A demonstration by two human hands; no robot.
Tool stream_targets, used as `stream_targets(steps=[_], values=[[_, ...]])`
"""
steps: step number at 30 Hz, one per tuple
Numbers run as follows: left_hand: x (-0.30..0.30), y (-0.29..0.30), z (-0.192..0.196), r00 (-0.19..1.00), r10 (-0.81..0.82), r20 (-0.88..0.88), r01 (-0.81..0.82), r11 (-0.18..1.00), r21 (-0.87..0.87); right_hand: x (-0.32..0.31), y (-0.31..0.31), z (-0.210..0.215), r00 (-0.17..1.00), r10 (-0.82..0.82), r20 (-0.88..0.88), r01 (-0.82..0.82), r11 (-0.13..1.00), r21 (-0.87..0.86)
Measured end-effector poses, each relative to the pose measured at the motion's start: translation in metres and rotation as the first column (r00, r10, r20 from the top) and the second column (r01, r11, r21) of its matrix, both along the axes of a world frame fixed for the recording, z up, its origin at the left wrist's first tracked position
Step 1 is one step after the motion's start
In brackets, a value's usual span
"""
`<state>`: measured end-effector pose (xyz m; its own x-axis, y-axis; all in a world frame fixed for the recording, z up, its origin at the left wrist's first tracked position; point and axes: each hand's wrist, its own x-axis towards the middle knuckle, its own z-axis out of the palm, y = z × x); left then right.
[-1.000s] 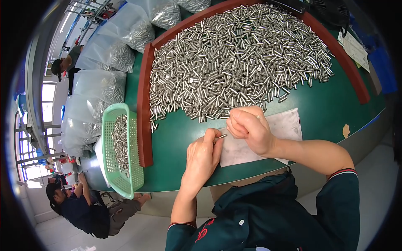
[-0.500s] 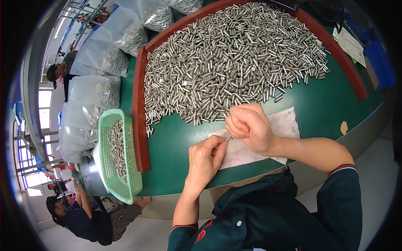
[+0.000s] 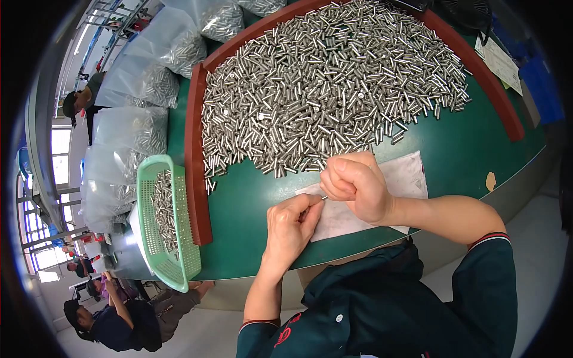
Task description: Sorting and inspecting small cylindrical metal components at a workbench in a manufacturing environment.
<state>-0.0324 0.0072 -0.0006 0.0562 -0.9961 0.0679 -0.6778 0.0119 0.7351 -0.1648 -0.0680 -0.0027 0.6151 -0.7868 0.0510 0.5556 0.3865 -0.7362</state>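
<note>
- Metal pin (image 3: 324, 198), its tip showing, pinched in the grip of the left hand (image 3: 289, 230) above the green tabletop (image 3: 245, 191).
- Right hand (image 3: 361, 188) clenched just beside it, contents hidden, blocking part of a white cloth (image 3: 407, 176).
- Red rail (image 3: 500, 104) at right, edging a heap of pins (image 3: 334, 89).

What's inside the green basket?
Inside the green basket there are lots of short, silvery metal pins, lying every which way. The pins cover the basket floor beneath them, so I can't see whether anything else is hidden underneath.
</note>
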Motion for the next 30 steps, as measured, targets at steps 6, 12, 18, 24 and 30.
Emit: stream_targets(steps=[6, 12, 18, 24, 30], values=[[-0.001, -0.001, 0.002, 0.996, -0.046, 0.073, 0.051, 0.996, -0.071, 0.004, 0.005, 0.002, 0.997, -0.017, -0.079, 0.005, 0.989, -0.150], [-0.005, 0.003, 0.005, 0.998, 0.005, 0.058, -0.002, 0.998, -0.061, 0.006, 0.007, 0.005, 0.996, -0.041, -0.085, 0.030, 0.991, -0.134], [0.012, 0.011, 0.005, 0.469, 0.234, -0.852, -0.029, 0.968, 0.250, 0.001, 0.003, -0.004, 0.999, 0.004, -0.049, -0.007, 0.999, -0.046], [0.036, 0.009, -0.001, -0.166, 0.343, -0.925, 0.147, 0.936, 0.320, 0.004, 0.002, 0.002, 0.999, 0.028, -0.038, -0.029, 0.999, -0.031], [0.030, 0.001, 0.015, -0.144, 0.312, -0.939, 0.000, 0.949, 0.315, 0.003, -0.001, 0.001, 0.999, 0.026, -0.042, -0.027, 0.999, -0.021]])
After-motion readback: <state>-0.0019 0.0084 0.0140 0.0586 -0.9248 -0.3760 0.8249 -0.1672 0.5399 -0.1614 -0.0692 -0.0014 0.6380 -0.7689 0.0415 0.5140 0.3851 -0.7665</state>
